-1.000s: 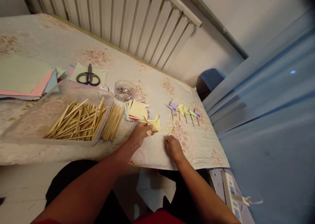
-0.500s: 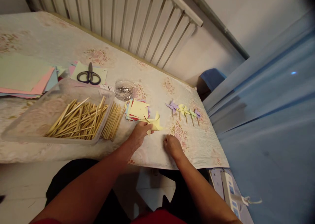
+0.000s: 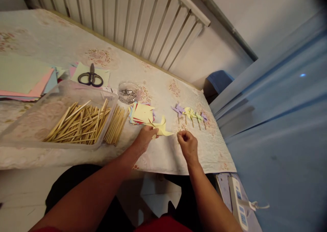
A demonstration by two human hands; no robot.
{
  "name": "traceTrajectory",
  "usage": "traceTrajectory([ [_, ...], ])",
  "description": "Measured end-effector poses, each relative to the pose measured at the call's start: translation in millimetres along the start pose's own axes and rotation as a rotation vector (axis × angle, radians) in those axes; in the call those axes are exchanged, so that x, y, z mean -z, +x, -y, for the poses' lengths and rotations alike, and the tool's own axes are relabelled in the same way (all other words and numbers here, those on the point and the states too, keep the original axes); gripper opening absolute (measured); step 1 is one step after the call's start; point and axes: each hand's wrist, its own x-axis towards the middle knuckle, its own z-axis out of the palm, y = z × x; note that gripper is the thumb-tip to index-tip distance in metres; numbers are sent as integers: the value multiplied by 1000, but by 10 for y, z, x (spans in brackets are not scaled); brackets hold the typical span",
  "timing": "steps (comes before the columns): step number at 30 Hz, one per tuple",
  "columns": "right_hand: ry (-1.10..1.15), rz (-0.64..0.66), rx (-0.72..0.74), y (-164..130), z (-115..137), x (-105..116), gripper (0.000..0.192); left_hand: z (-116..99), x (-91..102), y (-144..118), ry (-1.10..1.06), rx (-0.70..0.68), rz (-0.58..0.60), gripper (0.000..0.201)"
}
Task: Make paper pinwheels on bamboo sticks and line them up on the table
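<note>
My left hand [image 3: 146, 136] pinches a yellow paper pinwheel [image 3: 162, 128] with curled blades, held over the tablecloth without a stick showing. To its right, my right hand [image 3: 188, 144] has thumb and forefinger pressed together near the tip of one blade. Whatever lies between those fingertips is too small to make out. Just behind the left hand lies a stack of cut paper squares [image 3: 142, 113], yellow on top. Several small pinwheels on sticks rest in a row beyond the right hand, among them a purple pinwheel [image 3: 180, 110] and a yellow pinwheel [image 3: 189, 113].
Left of the paper stack are a row of wooden sticks [image 3: 115, 127] and a clear plastic box [image 3: 30, 130] holding many more. Behind stand a round clear dish [image 3: 127, 93] of small metal pieces and dark-handled scissors [image 3: 91, 78]. Large coloured sheets [image 3: 22, 75] lie far left.
My right hand has turned and moved right and slightly away from me, its closed fist becoming a fingertip pinch. My left hand still holds the yellow pinwheel in nearly the same place.
</note>
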Motion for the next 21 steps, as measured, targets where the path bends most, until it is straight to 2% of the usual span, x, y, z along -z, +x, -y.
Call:
traceTrajectory([
  [3, 46, 17, 159, 21, 329, -119, 10, 4, -8, -9, 37, -5, -4, 19],
  [5, 55, 34, 225, 24, 424, -251, 10, -10, -20, -20, 30, -12, -6, 18],
  [11, -16, 23, 285, 18, 276, -544, 12, -82, -51, -69, -10, -29, 53, 22],
  [15, -26, 23, 279, 5, 190, -572, 12, -78, -48, -79, -16, -20, 61, 24],
  [21, 0, 32, 278, -9, 210, -553, 14, -43, -12, -72, 23, -17, 60, 21],
])
